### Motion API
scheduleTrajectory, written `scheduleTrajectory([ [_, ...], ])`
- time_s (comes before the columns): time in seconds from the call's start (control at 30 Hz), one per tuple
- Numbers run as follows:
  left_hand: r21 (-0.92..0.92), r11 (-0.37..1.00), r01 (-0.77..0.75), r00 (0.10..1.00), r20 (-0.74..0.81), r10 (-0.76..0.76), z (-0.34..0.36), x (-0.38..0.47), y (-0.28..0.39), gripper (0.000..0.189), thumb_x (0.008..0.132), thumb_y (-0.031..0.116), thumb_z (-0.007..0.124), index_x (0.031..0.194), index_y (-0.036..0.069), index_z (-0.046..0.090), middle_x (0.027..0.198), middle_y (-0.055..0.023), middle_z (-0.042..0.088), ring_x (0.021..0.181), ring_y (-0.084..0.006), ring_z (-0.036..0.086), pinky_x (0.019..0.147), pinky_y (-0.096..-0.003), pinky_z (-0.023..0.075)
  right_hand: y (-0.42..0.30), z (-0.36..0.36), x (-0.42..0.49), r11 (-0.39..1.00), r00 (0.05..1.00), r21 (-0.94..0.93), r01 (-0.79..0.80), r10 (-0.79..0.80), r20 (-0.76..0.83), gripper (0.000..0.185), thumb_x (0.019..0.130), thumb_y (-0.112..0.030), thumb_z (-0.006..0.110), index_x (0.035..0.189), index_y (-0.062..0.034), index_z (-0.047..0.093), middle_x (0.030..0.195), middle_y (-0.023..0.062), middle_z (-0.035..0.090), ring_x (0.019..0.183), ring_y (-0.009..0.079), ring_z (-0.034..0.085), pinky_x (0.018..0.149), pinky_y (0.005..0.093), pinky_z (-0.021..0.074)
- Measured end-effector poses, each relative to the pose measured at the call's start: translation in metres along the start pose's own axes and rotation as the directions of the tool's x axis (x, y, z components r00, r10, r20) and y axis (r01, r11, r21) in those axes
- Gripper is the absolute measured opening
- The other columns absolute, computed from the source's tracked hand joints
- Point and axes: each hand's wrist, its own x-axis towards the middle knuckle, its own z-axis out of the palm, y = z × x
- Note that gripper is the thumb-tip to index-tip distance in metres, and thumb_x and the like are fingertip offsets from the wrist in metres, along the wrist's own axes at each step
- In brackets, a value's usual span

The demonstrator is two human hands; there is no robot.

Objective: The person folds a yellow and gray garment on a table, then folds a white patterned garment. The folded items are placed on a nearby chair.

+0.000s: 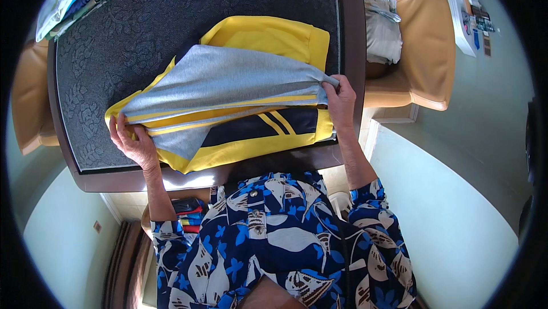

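Observation:
A grey, yellow and navy jacket (239, 71) lies spread on the dark patterned table cover, its front opening running across it. At the right, my right hand (341, 97) pinches a bunched grey corner of the front panel between thumb and fingers. My left hand (135, 143) has hold of the yellow-edged left end, with the thumb tucked at the opening. Between the hands the grey cloth is drawn taut. Toward me lies a navy and yellow sleeve (257, 131) with two yellow stripes and a yellow ribbed cuff. A yellow part (265, 37) sticks out on the far side.
The dark wooden table edge (351, 31) frames the cover (141, 22). Folded clothes (81, 1) are piled at the far left corner. A tan chair (428, 48) at the right holds folded pale cloth (383, 31); another tan chair (32, 95) stands at the left.

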Motion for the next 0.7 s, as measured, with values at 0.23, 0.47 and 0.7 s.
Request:
scheduleTrajectory([
  [0.23, -0.017, 1.000, 0.004, 1.000, -0.007, -0.004, 0.000, 0.000, 0.001, 0.046, 0.081, -0.002, 0.055, 0.125, 0.013, 0.055, 0.132, -0.0125, 0.044, 0.121, -0.0297, 0.046, 0.096, -0.0364, 0.0456, -0.009, -0.009, 0.007, 0.980, 0.998, -0.192, 0.059, -0.065, -0.026, 0.024, 0.077, -0.009, 0.071, 0.097, -0.0030, 0.061, 0.080, 0.0068, 0.061, 0.070, 0.0139, 0.059, 0.064, 0.0256, 0.0485],
  [0.47, -0.050, 0.999, 0.014, 1.000, -0.005, -0.015, 0.002, 0.000, -0.002, 0.047, 0.080, -0.005, 0.055, 0.124, 0.011, 0.055, 0.132, -0.0111, 0.044, 0.117, -0.0286, 0.047, 0.093, -0.0367, 0.0451, -0.038, -0.012, 0.004, 0.831, 0.883, -0.333, 0.445, -0.470, 0.008, 0.032, 0.073, -0.008, 0.072, 0.103, -0.0063, 0.060, 0.097, 0.0122, 0.061, 0.088, 0.0253, 0.060, 0.076, 0.0337, 0.0495],
  [0.7, -0.034, 0.999, 0.003, 1.000, -0.008, -0.003, 0.003, 0.001, 0.000, 0.047, 0.079, -0.004, 0.054, 0.124, 0.011, 0.054, 0.131, -0.0114, 0.046, 0.118, -0.0298, 0.046, 0.095, -0.0376, 0.0436, -0.062, 0.020, -0.010, 0.716, 0.739, -0.204, 0.667, -0.602, 0.302, 0.037, 0.069, -0.013, 0.076, 0.102, -0.0085, 0.061, 0.100, 0.0108, 0.060, 0.094, 0.0272, 0.056, 0.084, 0.0403, 0.0437],
])
